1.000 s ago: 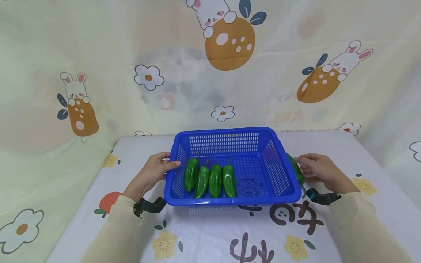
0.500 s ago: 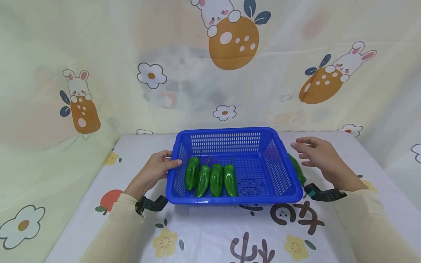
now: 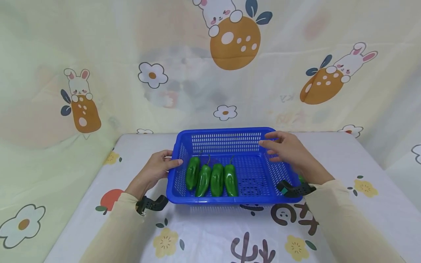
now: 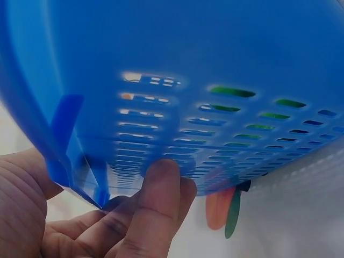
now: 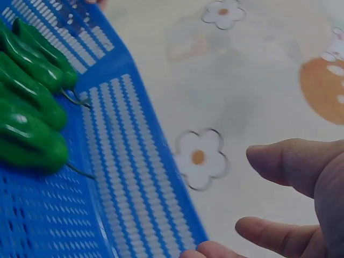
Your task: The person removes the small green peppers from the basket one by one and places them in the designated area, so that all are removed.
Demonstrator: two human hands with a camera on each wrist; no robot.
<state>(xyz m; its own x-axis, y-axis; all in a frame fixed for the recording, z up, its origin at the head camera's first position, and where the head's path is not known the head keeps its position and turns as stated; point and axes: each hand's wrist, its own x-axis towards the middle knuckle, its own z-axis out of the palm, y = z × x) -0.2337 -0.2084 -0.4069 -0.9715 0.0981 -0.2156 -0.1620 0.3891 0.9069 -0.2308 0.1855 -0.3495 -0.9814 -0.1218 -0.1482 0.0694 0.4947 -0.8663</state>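
Observation:
The blue basket (image 3: 204, 200) holds several green peppers (image 3: 217, 179) side by side in its left half. At its left rim, my left hand (image 3: 157, 167) grips the edge, thumb over the rim; the left wrist view shows fingers (image 4: 161, 199) against the outer wall. My right hand (image 3: 289, 148) hovers over the basket's right end with fingers parted and nothing between them. Another green pepper (image 3: 301, 179) lies outside, beyond the right wall, mostly hidden by the basket and right arm. In the right wrist view the hand (image 5: 301, 199) is beside the basket rim (image 5: 156, 129).
A light patterned cloth (image 3: 197, 233) covers the table under the basket. Behind it hangs a curtain (image 3: 184, 98) with rabbits and flowers. Black wrist-worn devices are on both wrists, the right one (image 3: 296, 190) over the basket's front right corner.
My right hand has left the pepper outside the basket, risen, and moved left over the basket's right end. My left hand keeps its grip on the rim.

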